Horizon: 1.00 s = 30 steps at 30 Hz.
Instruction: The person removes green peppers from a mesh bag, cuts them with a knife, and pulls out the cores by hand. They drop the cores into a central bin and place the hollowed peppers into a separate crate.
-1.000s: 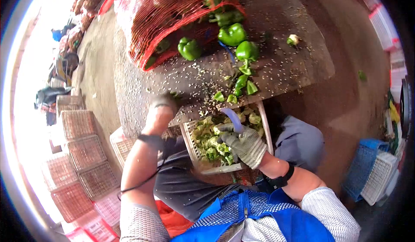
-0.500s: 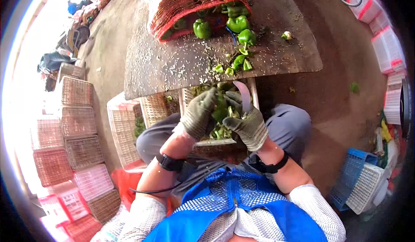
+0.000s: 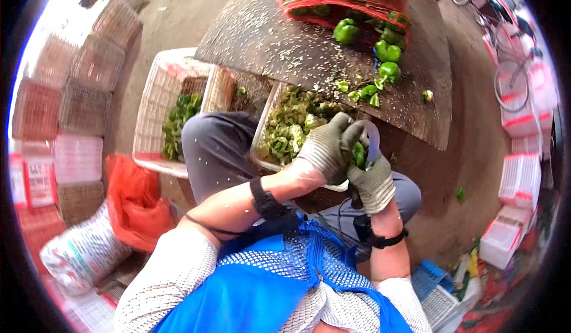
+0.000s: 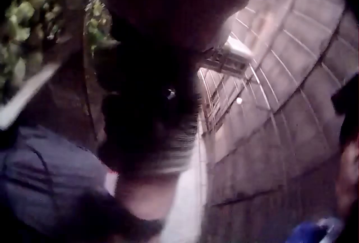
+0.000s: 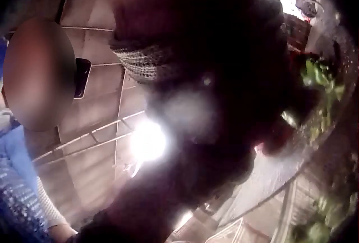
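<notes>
My gloved left hand point(image 3: 326, 148) grips a green pepper point(image 3: 358, 154) in front of my lap, its fingers hiding most of it. Close against it, my gloved right hand point(image 3: 373, 185) holds a knife point(image 3: 373, 138) with a curved blade pointing up beside the pepper. Under and left of the hands stands a white crate point(image 3: 262, 132) of pale green trimmings point(image 3: 291, 122). Both wrist views are dark; the left glove point(image 4: 151, 102) and right glove point(image 5: 213, 97) show mostly as silhouettes.
Beyond the crate lies a board point(image 3: 250, 47) strewn with seeds, several green peppers point(image 3: 389, 71) and cut pieces. A red mesh sack point(image 3: 351, 0) of peppers sits on it. Another crate point(image 3: 151, 107) with green pieces is at left, near stacked crates point(image 3: 38, 110) and an orange bag point(image 3: 134, 205).
The left hand has come from the board's left edge to the right hand and now grips a pepper beside the knife. The head view has turned left, shifting board and crates rightward.
</notes>
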{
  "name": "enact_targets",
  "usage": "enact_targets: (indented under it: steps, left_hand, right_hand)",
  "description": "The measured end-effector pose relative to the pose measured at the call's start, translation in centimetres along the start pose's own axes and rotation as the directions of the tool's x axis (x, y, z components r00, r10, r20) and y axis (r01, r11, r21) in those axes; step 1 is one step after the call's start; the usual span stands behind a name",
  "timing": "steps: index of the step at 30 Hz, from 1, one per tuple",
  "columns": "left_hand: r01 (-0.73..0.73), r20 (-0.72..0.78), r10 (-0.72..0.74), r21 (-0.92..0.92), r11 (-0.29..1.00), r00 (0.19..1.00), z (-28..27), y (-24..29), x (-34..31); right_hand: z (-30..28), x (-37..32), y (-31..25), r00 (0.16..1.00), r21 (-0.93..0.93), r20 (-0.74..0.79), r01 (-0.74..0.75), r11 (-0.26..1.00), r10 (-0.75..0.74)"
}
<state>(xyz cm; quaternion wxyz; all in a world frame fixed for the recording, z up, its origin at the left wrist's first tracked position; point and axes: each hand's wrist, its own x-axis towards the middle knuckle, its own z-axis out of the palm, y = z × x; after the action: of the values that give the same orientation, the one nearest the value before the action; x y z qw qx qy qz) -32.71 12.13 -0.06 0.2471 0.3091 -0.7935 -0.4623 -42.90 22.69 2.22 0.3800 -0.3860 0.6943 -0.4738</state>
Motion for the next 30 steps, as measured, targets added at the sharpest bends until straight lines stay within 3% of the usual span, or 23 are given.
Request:
enact_targets:
  steps: [1,2,6,7,8,10,12,13,14,15,16,17,18,19,20,23,24,25,26,27,28,29,30]
  left_hand:
    - [0.23,-0.001,-0.237,-0.23,0.946,0.972,-1.1,1.7,0.1]
    - [0.101,-0.116,-0.126,-0.197,0.975,0.985,-0.9,1.0,0.1]
    - [0.291,-0.147,-0.493,-0.651,0.701,0.858,1.7,-4.1,2.4]
    - [0.471,0.049,-0.603,-0.675,0.568,0.796,0.6,-4.9,2.7]
    - [0.473,0.147,-0.584,-0.752,0.458,0.798,-0.2,-5.5,3.0]
    - [0.446,0.133,-0.429,-0.37,0.815,0.894,-0.4,-9.0,2.3]
    - [0.136,0.14,-0.118,-0.128,0.982,0.983,-2.0,-10.0,0.4]
    - [0.191,0.271,-0.063,-0.478,0.857,0.961,-3.2,-8.6,-0.9]
    - [0.388,0.451,-0.025,-0.737,0.553,0.892,-5.1,-5.2,-2.5]
    - [0.395,0.499,0.011,-0.699,0.596,0.867,-5.5,-3.9,-3.9]
    - [0.151,0.326,0.04,-0.538,0.829,0.944,-7.3,-1.7,-4.8]
    - [-0.166,0.046,0.191,-0.326,0.931,0.981,-7.0,-1.6,-5.1]
    - [-0.094,0.091,0.127,-0.308,0.947,0.988,-8.4,-1.6,-4.4]
    - [-0.152,0.029,0.172,-0.337,0.929,0.985,-9.5,-2.3,-4.2]
    - [-0.219,-0.027,0.225,-0.366,0.904,0.974,-10.5,-2.8,-4.2]
    - [-0.119,-0.07,0.108,-0.174,0.978,0.992,-14.3,-2.2,-7.3]
    - [-0.132,-0.143,0.126,-0.033,0.991,0.982,-16.0,-1.6,-8.8]
    - [-0.134,-0.222,0.116,-0.067,0.989,0.968,-16.9,-2.1,-10.3]
    - [-0.142,-0.295,0.106,-0.103,0.985,0.95,-18.0,-3.0,-11.7]
    - [-0.087,-0.43,-0.262,-0.64,0.763,0.864,-19.4,-3.7,-12.5]
    - [-0.152,-0.289,-0.623,-0.952,0.265,0.727,-21.1,-4.5,-13.0]
    - [0.23,-0.413,-0.512,-0.563,0.793,0.753,-23.8,-6.4,-14.0]
    - [0.419,-0.467,-0.4,-0.069,0.905,0.788,-25.7,-7.5,-13.9]
  right_hand:
    - [0.4,-0.3,1.4,0.999,0.025,0.007,-0.035,0.999,0.035]
    - [0.6,-0.2,2.0,0.998,0.052,0.006,-0.071,0.996,0.07]
    - [1.5,-0.4,1.2,0.977,0.248,0.033,-0.213,0.945,0.211]
    - [1.7,-0.4,1.1,0.968,0.379,0.125,-0.248,0.892,0.216]
    - [1.7,-0.4,0.5,0.972,0.407,0.1,-0.234,0.883,0.212]
    - [1.7,-0.2,-0.9,0.978,0.457,0.051,-0.201,0.867,0.201]
    - [1.0,0.5,-0.4,0.982,0.468,-0.013,-0.163,0.869,0.191]
    - [0.9,0.9,-0.2,0.978,0.432,-0.072,-0.145,0.89,0.195]
    - [1.4,1.4,0.1,0.975,0.402,-0.107,-0.136,0.905,0.194]
    - [2.2,1.5,0.0,0.979,0.425,-0.061,-0.149,0.893,0.193]
    - [3.6,1.9,-0.5,0.989,0.408,-0.022,-0.126,0.904,0.148]
    - [5.0,2.4,-1.1,0.996,0.283,-0.03,-0.075,0.956,0.086]
    - [6.3,3.0,-1.8,0.999,0.15,-0.043,-0.005,0.989,0.011]
    - [7.4,3.5,-2.9,0.998,0.313,0.053,-0.047,0.948,0.032]
    - [8.2,3.7,-3.6,0.995,0.304,0.081,-0.076,0.95,0.054]
    - [11.5,3.8,-6.3,0.979,0.345,0.147,0.08,0.935,-0.138]
    - [11.7,3.9,-6.7,0.957,0.239,0.194,0.169,0.956,-0.217]
    - [11.8,3.7,-6.8,0.958,0.356,0.268,0.002,0.935,-0.104]
    - [11.6,3.8,-6.5,0.953,0.366,0.288,-0.024,0.93,-0.088]
    - [11.4,4.0,-6.2,0.948,0.375,0.309,-0.052,0.925,-0.073]
    - [11.3,4.2,-5.9,0.943,0.384,0.329,-0.079,0.92,-0.057]
    - [11.1,4.5,-5.8,0.948,0.37,0.316,-0.086,0.925,-0.039]
    - [10.9,4.5,-5.4,0.958,0.383,0.285,-0.083,0.92,-0.032]
